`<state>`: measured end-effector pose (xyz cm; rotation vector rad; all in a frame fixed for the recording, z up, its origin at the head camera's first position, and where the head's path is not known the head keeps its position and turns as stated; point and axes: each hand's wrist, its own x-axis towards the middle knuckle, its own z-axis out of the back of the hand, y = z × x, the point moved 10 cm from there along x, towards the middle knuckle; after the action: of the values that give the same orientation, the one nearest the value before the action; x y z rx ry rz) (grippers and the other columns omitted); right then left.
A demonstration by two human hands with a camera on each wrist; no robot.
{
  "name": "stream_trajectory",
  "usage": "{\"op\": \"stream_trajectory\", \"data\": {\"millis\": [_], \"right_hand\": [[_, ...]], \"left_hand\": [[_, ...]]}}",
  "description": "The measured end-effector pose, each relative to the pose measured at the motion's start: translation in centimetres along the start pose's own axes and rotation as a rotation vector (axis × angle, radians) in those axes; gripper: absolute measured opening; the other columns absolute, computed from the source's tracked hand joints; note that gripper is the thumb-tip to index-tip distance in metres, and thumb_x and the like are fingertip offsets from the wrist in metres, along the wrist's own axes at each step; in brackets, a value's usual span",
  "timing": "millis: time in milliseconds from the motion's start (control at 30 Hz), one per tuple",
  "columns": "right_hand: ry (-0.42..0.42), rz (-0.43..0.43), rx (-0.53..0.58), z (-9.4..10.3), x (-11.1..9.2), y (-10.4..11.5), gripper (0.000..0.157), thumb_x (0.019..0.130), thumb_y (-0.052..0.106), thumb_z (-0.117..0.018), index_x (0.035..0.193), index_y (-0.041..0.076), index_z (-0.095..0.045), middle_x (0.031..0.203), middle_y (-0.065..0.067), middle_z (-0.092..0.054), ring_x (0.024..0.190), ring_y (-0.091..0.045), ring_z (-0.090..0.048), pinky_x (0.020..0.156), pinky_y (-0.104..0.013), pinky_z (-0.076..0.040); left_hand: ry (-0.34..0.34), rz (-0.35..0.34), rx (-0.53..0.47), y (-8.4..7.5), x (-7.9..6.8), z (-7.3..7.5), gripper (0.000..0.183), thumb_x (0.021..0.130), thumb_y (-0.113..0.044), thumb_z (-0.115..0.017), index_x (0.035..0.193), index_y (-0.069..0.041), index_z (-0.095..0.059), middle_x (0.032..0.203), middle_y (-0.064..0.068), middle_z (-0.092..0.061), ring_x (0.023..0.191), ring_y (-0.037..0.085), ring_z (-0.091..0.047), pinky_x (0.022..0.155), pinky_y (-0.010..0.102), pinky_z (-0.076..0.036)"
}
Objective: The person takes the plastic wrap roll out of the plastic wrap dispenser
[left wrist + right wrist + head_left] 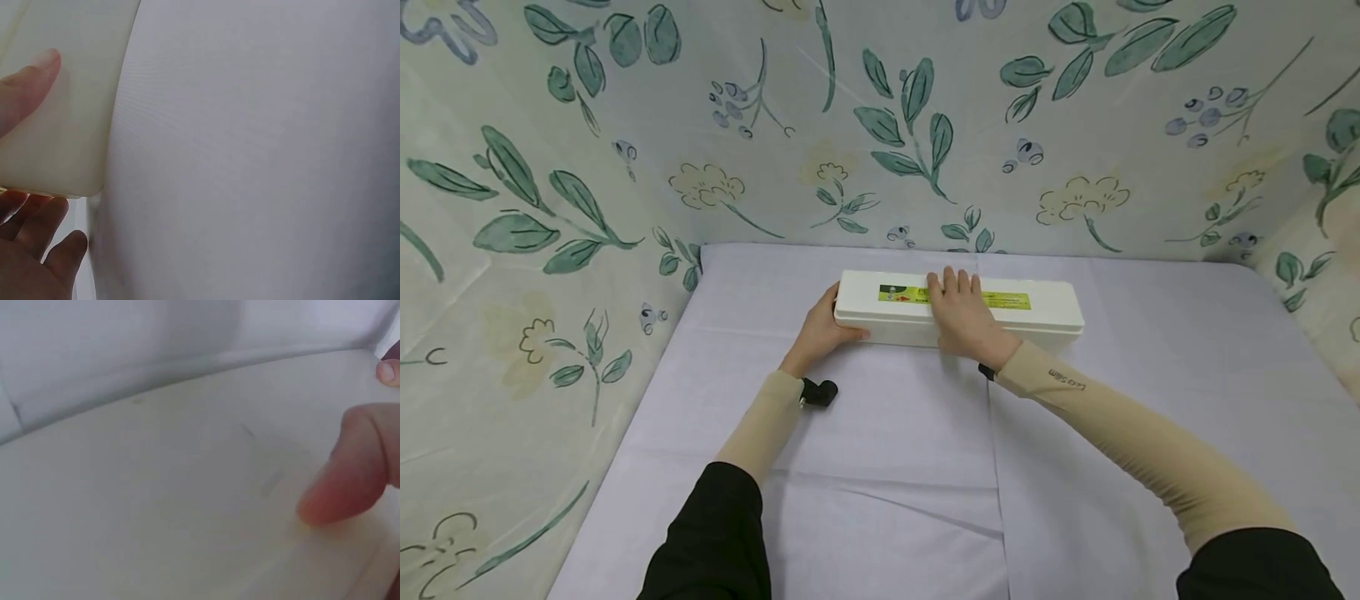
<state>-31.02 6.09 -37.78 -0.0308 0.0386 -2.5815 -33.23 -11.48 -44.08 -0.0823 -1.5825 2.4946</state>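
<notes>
A long white lidded plastic box (880,331) lies crosswise near the far side of the table, its lid on. A yellow-green label (1011,301) runs along the lid. My left hand (822,332) grips the box's left end, thumb (37,87) on the front wall and fingers round the end. Over the middle of the lid lies my right hand (964,317), its fingers reaching to the far edge. The right thumb (350,481) presses the front side near the lid seam. Part of the label is hidden under the right hand.
A white cloth (880,433) with creases covers the table. Behind and to the sides hangs a leaf-and-flower patterned curtain (805,158), close behind the box. A black wrist camera (820,392) sticks out from the left wrist.
</notes>
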Motion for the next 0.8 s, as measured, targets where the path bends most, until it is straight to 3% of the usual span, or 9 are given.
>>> {"op": "stream_trajectory", "data": {"millis": [300,533,633,800], "right_hand": [[0.079,-0.003,0.081,0.0,0.4,-0.8,0.082,0.075,0.010,-0.065,0.143,-0.012,-0.025,0.142,-0.040,-0.027,0.130,-0.056,-0.026,0.106,-0.065,-0.018],[0.055,0.085,0.087,1.7,1.0,-1.0,0.073,0.072,0.008,-0.061,0.138,-0.012,-0.036,0.131,-0.033,-0.047,0.118,-0.049,-0.046,0.100,-0.059,-0.035],[0.089,0.117,0.100,1.9,1.1,-1.3,0.078,0.073,0.015,-0.065,0.140,-0.011,-0.035,0.130,-0.030,-0.048,0.118,-0.046,-0.047,0.101,-0.054,-0.037],[0.151,0.104,0.175,1.6,0.8,-2.5,0.091,0.071,0.025,-0.074,0.146,-0.003,-0.031,0.135,-0.026,-0.042,0.115,-0.043,-0.047,0.099,-0.057,-0.036]], "left_hand": [[-0.001,-0.026,0.032,-0.3,0.0,0.0,0.102,0.068,-0.011,-0.087,0.149,-0.004,-0.025,0.138,0.012,-0.048,0.121,0.026,-0.047,0.104,0.040,-0.035],[0.000,-0.054,0.032,-0.3,0.0,0.2,0.101,0.067,-0.010,-0.088,0.148,-0.002,-0.027,0.135,0.014,-0.049,0.120,0.027,-0.048,0.105,0.041,-0.035],[0.001,-0.049,0.028,-0.2,0.0,0.3,0.102,0.066,-0.010,-0.088,0.147,-0.002,-0.027,0.135,0.014,-0.049,0.120,0.027,-0.048,0.105,0.040,-0.035],[0.015,-0.038,0.018,-0.2,0.1,0.1,0.103,0.067,-0.012,-0.088,0.149,-0.004,-0.026,0.137,0.012,-0.048,0.120,0.026,-0.048,0.105,0.040,-0.035]]}}
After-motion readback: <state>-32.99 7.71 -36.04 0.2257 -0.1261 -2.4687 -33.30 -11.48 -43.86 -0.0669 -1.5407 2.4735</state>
